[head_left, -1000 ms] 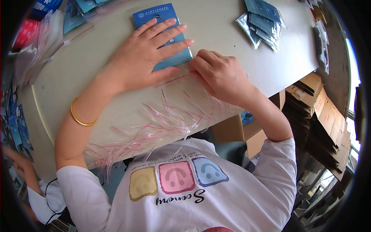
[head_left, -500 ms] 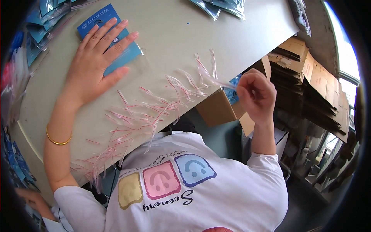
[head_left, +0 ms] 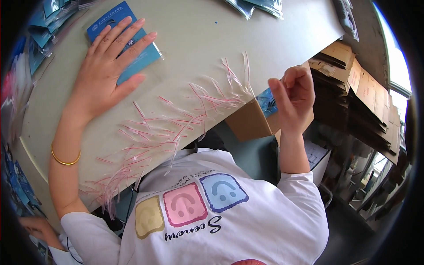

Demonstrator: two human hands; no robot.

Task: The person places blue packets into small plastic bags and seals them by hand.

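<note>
My left hand (head_left: 100, 73) lies flat with fingers spread on a blue booklet (head_left: 148, 54) near the far left of the table. A clear plastic sleeve seems to be around the booklet, and my palm and fingers hide much of it. Off the table's right edge, my right hand (head_left: 293, 99) is raised above a cardboard box. Its thumb stands apart from the curled fingers, and I see nothing between them. Thin clear plastic strips (head_left: 176, 119) with red lines are strewn along the near table edge, between the two hands.
Blue packets (head_left: 42, 37) are piled at the far left, more packets (head_left: 258, 6) at the far edge. An open cardboard box (head_left: 248, 121) stands below the table's right edge. Flattened cartons (head_left: 369, 95) are stacked at right. Another person's hand (head_left: 39, 227) shows at lower left.
My right hand has let go of a clear plastic strip, which now lies among the others at the table edge. Its thumb has parted from the fingers. My left hand stays on the booklet.
</note>
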